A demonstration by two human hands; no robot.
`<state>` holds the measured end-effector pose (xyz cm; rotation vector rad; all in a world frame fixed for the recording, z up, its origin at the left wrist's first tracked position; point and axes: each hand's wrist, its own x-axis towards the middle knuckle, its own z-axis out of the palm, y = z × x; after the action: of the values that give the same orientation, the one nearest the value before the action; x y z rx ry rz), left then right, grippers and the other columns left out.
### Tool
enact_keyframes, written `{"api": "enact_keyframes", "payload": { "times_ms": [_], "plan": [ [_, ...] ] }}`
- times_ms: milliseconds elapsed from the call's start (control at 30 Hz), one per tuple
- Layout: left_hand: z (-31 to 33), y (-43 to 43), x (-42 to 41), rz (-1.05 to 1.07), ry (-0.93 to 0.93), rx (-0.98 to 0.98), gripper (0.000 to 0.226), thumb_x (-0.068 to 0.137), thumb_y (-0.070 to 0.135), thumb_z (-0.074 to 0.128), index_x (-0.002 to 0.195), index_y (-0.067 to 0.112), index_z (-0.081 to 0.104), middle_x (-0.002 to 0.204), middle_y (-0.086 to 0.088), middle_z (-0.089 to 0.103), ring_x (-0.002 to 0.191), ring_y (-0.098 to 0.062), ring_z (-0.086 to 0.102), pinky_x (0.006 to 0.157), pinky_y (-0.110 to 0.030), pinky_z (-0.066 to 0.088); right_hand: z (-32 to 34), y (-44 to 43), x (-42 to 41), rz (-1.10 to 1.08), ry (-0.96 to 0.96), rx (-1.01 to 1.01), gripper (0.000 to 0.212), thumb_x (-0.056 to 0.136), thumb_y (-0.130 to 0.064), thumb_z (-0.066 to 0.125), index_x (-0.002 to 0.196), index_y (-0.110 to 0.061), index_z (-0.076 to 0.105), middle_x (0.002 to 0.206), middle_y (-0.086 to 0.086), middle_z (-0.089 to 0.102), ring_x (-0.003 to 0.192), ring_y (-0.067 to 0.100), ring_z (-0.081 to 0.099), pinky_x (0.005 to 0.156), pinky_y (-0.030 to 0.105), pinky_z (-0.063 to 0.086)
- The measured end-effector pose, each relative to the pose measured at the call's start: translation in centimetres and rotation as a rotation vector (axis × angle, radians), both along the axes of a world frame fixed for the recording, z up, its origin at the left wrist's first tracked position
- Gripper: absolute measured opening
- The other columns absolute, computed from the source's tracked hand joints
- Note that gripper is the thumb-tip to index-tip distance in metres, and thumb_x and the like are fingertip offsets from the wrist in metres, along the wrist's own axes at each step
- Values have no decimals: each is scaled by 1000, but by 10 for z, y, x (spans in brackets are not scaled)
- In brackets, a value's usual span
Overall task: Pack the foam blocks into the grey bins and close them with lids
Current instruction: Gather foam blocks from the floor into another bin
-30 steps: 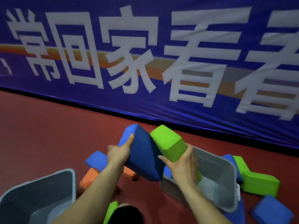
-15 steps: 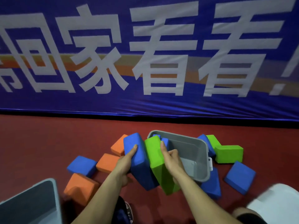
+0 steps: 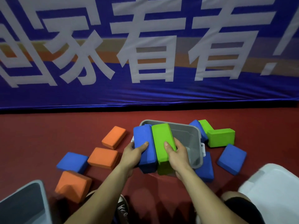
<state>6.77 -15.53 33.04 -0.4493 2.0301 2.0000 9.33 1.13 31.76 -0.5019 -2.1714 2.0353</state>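
Item: blue block [image 3: 144,143] and green block [image 3: 163,143], side by side over the near-left corner of the grey bin [image 3: 191,135]; left hand [image 3: 134,153] and right hand [image 3: 177,153] clasp them from outside; best lowered level, pressed together, clearing the rim

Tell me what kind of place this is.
Probably an indoor sports or activity hall: red sports-type floor, a big blue banner with white Chinese characters along the wall, and foam blocks scattered around a grey bin.
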Motion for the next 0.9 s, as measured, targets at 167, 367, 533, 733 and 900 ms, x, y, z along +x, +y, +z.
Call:
{"api": "enact_keyframes", "payload": {
  "times_ms": [167,367,533,733,900],
  "plan": [
    [3,27,-10,-66,46,-31,38,84,45,75,113,21,70,107,4,76,92,-16,73,68,-30,56,9,29,-6,-14,94,37,28,96,-16,63,121,-29,60,103,-20,67,89,-11,64,79,12,51],
    [-16,54,-42,-50,210,-320,88,66,94,48,119,26,69,116,8,72,113,-17,66,100,-44,51,-9,48,-5,-102,-7,-131,36,90,-26,70,119,-16,52,108,-1,67,86,-1,63,67,12,51],
    [-22,81,-73,-172,150,-405,92,58,95,48,102,17,72,102,1,76,103,-23,69,96,-45,53,-27,83,-31,-131,-107,-193,63,80,-54,73,129,-16,57,106,-14,66,94,4,62,93,27,51],
    [-37,118,-146,-247,83,-431,87,64,89,52,103,14,73,101,0,75,98,-20,70,97,-43,53,-45,122,-105,-126,-111,-122,38,80,-56,69,99,-23,75,96,-8,77,94,12,72,93,44,56],
    [-73,147,-212,-303,98,-472,56,88,66,56,87,12,71,93,-1,75,89,-17,70,89,-37,55,-85,148,-173,-122,-130,-122,41,84,-51,62,111,-20,69,105,-4,75,97,16,71,92,45,56]
  ]
}}
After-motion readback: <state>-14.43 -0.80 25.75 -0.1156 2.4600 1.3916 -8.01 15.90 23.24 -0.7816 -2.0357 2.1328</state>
